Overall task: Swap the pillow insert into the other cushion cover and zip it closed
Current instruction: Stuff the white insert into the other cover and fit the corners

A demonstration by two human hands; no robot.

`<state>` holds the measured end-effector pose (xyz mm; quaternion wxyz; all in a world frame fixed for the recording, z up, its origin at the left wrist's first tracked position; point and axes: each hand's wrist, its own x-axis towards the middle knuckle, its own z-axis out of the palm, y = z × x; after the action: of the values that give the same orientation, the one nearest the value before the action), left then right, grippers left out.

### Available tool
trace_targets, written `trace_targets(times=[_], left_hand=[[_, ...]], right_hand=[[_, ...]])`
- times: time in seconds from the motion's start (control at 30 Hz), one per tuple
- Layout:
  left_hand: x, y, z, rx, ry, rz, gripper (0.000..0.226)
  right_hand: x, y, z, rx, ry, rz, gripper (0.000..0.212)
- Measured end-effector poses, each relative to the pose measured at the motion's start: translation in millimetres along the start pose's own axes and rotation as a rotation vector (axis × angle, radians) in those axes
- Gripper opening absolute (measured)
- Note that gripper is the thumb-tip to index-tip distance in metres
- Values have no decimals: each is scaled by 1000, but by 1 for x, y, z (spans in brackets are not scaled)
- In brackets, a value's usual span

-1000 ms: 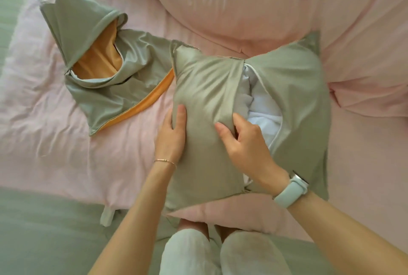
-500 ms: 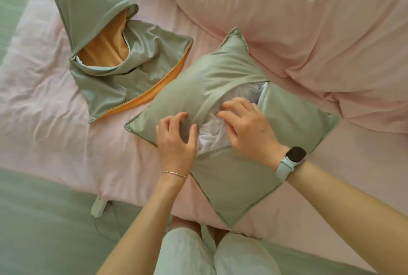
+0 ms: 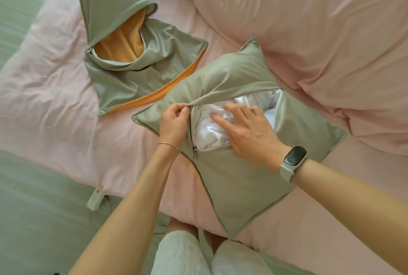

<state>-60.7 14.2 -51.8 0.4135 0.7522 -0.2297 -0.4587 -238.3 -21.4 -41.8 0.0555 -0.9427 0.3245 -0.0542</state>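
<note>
Green cushion cover lies on the pink bedding, just right of frame centre, set like a diamond with corners at 12, 3, 6 and 9 o'clock. Its zip opening gapes wide across the middle; the white pillow insert sits inside, bunched and showing through the gap. Left hand pinches the upper edge of the opening at its 9 o'clock end, fabric lifted into a taut fold. Right hand lies flat with fingers extended, pressing down on the insert, grasping nothing. Zipper pull rests at the lower left end of the opening, untouched. Judgement: the step in hand is tucking the filling below the teeth before zipping. To do it well, keep the flat hand pushing the insert down and away from the zip line, draw the two edges together with the pinching hand, then run the pull with the fabric held taut (loose white cloth near the teeth looks likely to snag). Second cover, at 10 o'clock on the bed, lies crumpled and limp, its mouth open on an orange lining, no insert visible within. A smartwatch rides the right wrist.
</note>
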Motion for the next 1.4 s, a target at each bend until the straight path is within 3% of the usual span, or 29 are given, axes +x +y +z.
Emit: trace_targets(times=[0.13, 0.27, 0.37, 0.43, 0.53, 0.63, 0.77, 0.9, 1.07, 1.17, 1.23, 1.4], left_hand=[[16, 24, 16, -154, -236, -79, 24], [32, 55, 32, -126, -356, -71, 19], [45, 59, 31, -78, -335, -55, 22], [50, 55, 23, 2, -320, -2, 19], [53, 41, 5, 180, -246, 138, 17], [47, 25, -4, 397, -121, 338, 25], [41, 21, 7, 665, 33, 582, 32], [44, 29, 15, 630, 137, 574, 34], [47, 30, 28, 586, 84, 664, 34], [47, 25, 31, 550, -70, 603, 40], [43, 21, 31, 542, -79, 543, 41], [34, 25, 41, 489, 6, 467, 34]], right_hand=[[-3, -2, -11, 38, 125, -129, 27], [14, 6, -10, 161, 90, 126, 30], [33, 5, -3, 99, 35, 259, 44], [44, -1, 1, 102, 27, 233, 45], [47, -3, 3, 175, 128, 127, 36], [37, 10, 5, 207, 259, 165, 25], [36, 15, 14, 142, 125, 195, 38], [54, 17, 23, 108, 32, 251, 46], [84, 21, 10, 72, -148, 429, 35], [91, 18, 7, 42, -213, 398, 22], [88, 10, 4, 80, -228, 393, 20], [57, 9, -3, 322, -631, 506, 27]])
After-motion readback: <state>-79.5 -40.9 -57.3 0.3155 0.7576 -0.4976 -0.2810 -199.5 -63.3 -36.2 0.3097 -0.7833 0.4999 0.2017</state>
